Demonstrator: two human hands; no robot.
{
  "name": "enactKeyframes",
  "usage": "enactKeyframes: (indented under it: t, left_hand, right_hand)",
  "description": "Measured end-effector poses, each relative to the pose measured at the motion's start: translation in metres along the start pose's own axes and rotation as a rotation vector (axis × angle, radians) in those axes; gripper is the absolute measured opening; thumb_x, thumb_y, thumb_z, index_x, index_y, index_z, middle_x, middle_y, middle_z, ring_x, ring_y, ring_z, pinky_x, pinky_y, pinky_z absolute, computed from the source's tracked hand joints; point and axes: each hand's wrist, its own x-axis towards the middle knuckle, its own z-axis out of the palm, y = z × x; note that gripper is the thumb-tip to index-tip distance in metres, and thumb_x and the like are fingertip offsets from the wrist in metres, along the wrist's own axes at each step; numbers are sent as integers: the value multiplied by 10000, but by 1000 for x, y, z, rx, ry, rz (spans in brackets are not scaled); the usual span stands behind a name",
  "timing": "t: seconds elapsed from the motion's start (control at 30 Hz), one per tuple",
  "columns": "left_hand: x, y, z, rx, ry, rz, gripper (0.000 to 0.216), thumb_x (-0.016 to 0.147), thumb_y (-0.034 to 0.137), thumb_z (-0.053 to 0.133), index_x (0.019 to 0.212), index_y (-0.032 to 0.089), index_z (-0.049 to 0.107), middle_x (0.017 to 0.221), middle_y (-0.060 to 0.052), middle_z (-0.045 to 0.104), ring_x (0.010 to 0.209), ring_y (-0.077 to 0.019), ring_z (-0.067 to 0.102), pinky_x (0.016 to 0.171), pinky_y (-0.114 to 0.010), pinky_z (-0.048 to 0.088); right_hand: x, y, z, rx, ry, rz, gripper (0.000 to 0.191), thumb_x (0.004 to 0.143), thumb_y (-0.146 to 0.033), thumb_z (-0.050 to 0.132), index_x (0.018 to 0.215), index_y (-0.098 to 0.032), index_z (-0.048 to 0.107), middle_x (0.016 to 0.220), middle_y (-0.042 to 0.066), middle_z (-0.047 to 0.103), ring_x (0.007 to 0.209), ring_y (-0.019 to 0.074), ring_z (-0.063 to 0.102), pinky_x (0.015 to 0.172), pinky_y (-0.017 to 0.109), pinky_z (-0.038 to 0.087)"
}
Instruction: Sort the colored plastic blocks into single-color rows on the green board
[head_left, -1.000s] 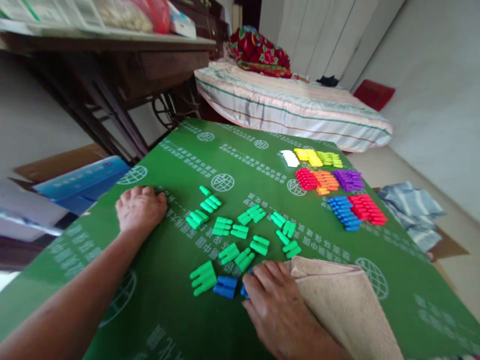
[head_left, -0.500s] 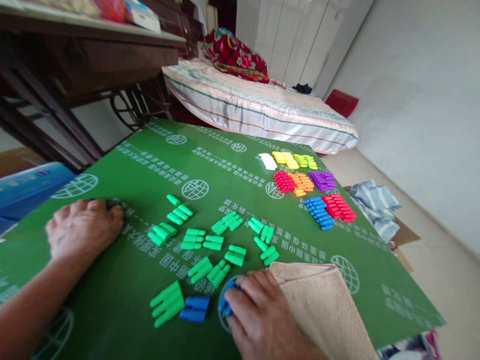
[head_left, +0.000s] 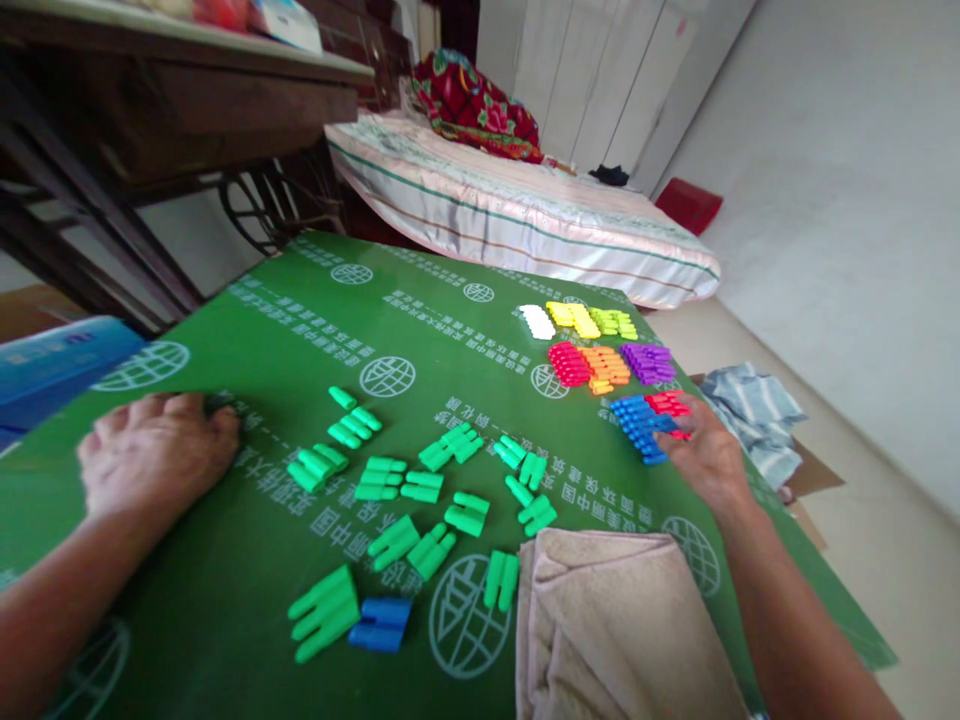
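My left hand (head_left: 157,450) rests palm down on the green board (head_left: 247,560), fingers loosely bent, with nothing seen in it. At the right, my right hand (head_left: 705,455) reaches over the sorted rows. Its thumb and fingers are pinched at the near end of the blue bullet-shaped blocks (head_left: 637,425), and a blue block appears to be between them. The hand partly covers the red blocks (head_left: 664,402) beside that group. Several green bullet-shaped blocks (head_left: 469,512) lie scattered in small clusters between my hands. A joined blue piece (head_left: 380,623) sits beside a larger green cluster (head_left: 325,612).
A folded beige cloth (head_left: 615,620) lies at the near right. White (head_left: 537,322), yellow (head_left: 574,318), orange (head_left: 605,367) and purple (head_left: 647,362) block groups stand at the far right. Beyond the board is a bed (head_left: 525,215); a sewing-machine table (head_left: 180,100) is at left.
My right hand has moved from beside the cloth, where it held blue blocks, to the blue group at the far right. A green cluster beside the cloth is now uncovered. My left hand stays put.
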Motion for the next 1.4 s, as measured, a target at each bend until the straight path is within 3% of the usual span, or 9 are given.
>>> enactKeyframes:
  t: [0.27, 0.93, 1.17, 1.4]
  left_hand:
    - [-1, 2, -1, 4, 0, -5, 843, 793, 577, 29, 1214, 51, 537, 1304, -252, 461, 1211, -426, 400, 1015, -520, 385]
    - [-1, 3, -1, 8, -4, 1, 859, 788, 581, 17, 1217, 46, 534, 1306, -252, 455, 1207, -436, 411, 1009, -529, 394]
    - [0, 1, 1, 6, 9, -2, 867, 787, 591, 18, 1229, 47, 529, 1308, -247, 457, 1216, -433, 404, 1015, -530, 391]
    - [-1, 1, 1, -17, 0, -7, 847, 786, 579, 51, 1239, 37, 519, 1323, -257, 440, 1224, -440, 388, 1017, -544, 383]
  right_hand:
    - [8, -2, 7, -140, -54, 9, 651, 750, -330, 627, 1370, -189, 484, 1064, 97, 729, 927, 293, 686, 765, 381, 504]
    - [10, 1, 12, -133, -68, -26, 660, 759, -381, 619, 1375, -193, 476, 1078, 115, 721, 943, 311, 681, 757, 396, 497]
    - [13, 6, 0, -91, 23, 16, 600, 766, -439, 611, 1313, -204, 538, 1032, 102, 733, 924, 299, 684, 781, 399, 510]
    - [10, 10, -20, 113, 136, 65, 495, 783, -463, 580, 1196, -195, 636, 991, 113, 739, 859, 276, 699, 811, 409, 526]
